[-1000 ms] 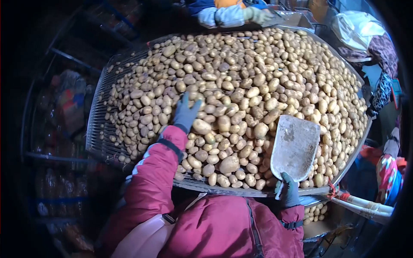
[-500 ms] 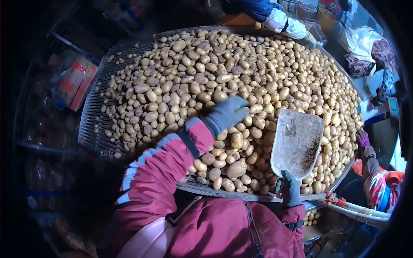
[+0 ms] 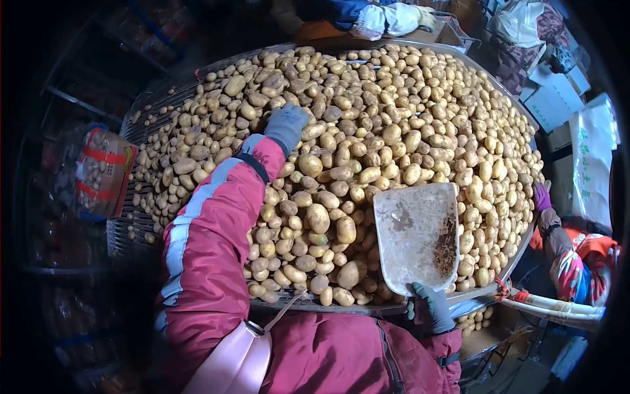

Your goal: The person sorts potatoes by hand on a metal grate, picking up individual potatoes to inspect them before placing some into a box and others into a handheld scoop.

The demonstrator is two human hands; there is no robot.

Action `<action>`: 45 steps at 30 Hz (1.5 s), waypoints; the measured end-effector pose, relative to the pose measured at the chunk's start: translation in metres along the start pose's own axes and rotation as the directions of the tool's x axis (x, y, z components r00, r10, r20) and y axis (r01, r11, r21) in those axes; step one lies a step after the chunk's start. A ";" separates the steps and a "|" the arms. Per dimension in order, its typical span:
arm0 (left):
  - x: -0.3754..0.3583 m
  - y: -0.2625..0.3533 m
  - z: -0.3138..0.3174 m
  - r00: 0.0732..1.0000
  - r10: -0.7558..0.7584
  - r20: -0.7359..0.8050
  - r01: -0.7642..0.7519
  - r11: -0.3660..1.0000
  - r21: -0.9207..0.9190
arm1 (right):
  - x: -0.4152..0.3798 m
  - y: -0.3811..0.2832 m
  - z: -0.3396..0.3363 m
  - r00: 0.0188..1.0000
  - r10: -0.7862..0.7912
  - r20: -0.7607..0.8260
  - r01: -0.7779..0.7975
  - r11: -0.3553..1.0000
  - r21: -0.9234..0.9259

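A big heap of potatoes covers a slatted sorting table. My left hand, in a grey glove on a red sleeve, reaches far across and lies flat on the potatoes left of the heap's middle, fingers spread, with nothing seen in it. My right hand, in a dark glove, grips the handle of a pale, dirt-stained scoop. The scoop's blade lies empty on the potatoes at the near edge.
Across the table a person's white-and-blue sleeve rests at the far rim. At the right a second person's purple-gloved hand touches the edge. A filled potato sack stands at the left. White pipes run at lower right, cartons beyond.
My left hand has swung back left and further out over the heap. The scoop has shifted slightly left along the near edge, still held. The view has tilted.
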State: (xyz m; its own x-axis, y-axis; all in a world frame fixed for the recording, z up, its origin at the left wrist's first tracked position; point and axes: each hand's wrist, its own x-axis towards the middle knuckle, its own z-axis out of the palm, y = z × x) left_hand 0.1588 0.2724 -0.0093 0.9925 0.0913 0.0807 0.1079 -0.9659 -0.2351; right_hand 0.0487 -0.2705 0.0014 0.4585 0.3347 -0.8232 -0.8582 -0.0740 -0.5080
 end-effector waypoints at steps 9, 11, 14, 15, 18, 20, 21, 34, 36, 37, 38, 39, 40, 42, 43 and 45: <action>-0.005 0.005 -0.016 0.987 -0.155 -0.045 0.150 0.983 -0.106 | -0.001 -0.011 0.014 0.998 -0.018 0.053 0.019 1.000 -0.024; -0.010 0.001 -0.037 0.942 -0.331 0.061 0.312 0.791 -0.527 | -0.006 -0.017 0.023 0.999 -0.042 0.025 0.042 0.999 0.006; -0.023 0.040 -0.075 0.985 0.002 0.174 0.171 0.175 -0.970 | -0.003 -0.019 0.026 0.996 -0.069 0.062 0.069 0.998 0.001; -0.022 0.058 -0.082 0.985 0.000 0.174 0.171 0.177 -0.969 | -0.001 -0.021 0.023 0.996 -0.070 0.064 0.070 0.998 0.000; -0.008 0.078 -0.081 0.989 -0.067 0.133 0.149 0.373 -0.916 | 0.007 -0.023 0.022 0.993 -0.052 0.110 0.060 0.996 -0.066; 0.025 0.064 -0.037 0.968 -0.222 0.120 0.244 0.700 -0.671 | 0.005 -0.021 0.017 0.997 -0.009 0.080 0.015 0.997 -0.081; 0.039 0.061 -0.008 0.974 -0.225 0.006 0.194 0.828 -0.527 | 0.004 -0.017 0.012 0.997 0.023 0.075 -0.019 0.998 -0.058; 0.045 0.100 -0.050 0.942 -0.196 0.271 0.334 0.501 -0.798 | -0.013 -0.030 0.022 0.998 0.058 0.030 -0.061 0.990 0.126; 0.016 0.121 -0.081 0.959 0.144 0.246 0.197 0.291 -0.936 | -0.004 -0.029 0.017 0.999 0.001 0.045 -0.003 0.999 0.047; 0.006 0.123 -0.083 0.971 0.113 0.209 0.153 0.372 -0.916 | -0.001 -0.032 0.017 0.997 -0.055 0.046 0.057 0.998 -0.022; 0.000 0.121 -0.084 0.982 0.088 0.169 0.112 0.449 -0.886 | 0.000 -0.036 0.017 0.997 -0.058 0.057 0.060 0.998 -0.031; -0.002 0.106 -0.075 0.996 -0.041 0.080 0.090 0.498 -0.862 | -0.002 -0.042 0.019 0.998 -0.036 0.042 0.040 0.996 -0.074; -0.002 0.081 -0.061 0.987 -0.161 -0.018 0.074 0.548 -0.833 | -0.003 -0.047 0.020 1.000 -0.016 0.024 0.019 0.993 -0.114; 0.008 0.016 -0.039 0.935 -0.342 -0.094 0.247 0.816 -0.522 | 0.005 -0.038 0.014 0.999 -0.028 0.033 0.032 0.993 -0.116; 0.005 -0.003 -0.039 0.855 -0.506 -0.111 0.437 0.820 -0.368 | 0.008 -0.033 0.012 0.999 -0.038 0.036 0.042 0.993 -0.112; 0.013 -0.039 -0.016 0.857 -0.507 -0.094 0.470 0.843 -0.261 | 0.006 -0.031 0.015 1.000 -0.014 0.021 0.016 0.995 -0.095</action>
State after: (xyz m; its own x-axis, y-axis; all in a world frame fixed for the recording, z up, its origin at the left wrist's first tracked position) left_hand 0.1663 0.3076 0.0166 0.7904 0.5452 0.2793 0.5429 -0.8346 0.0930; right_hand 0.0742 -0.2520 0.0157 0.4657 0.3556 -0.8104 -0.8247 -0.1578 -0.5432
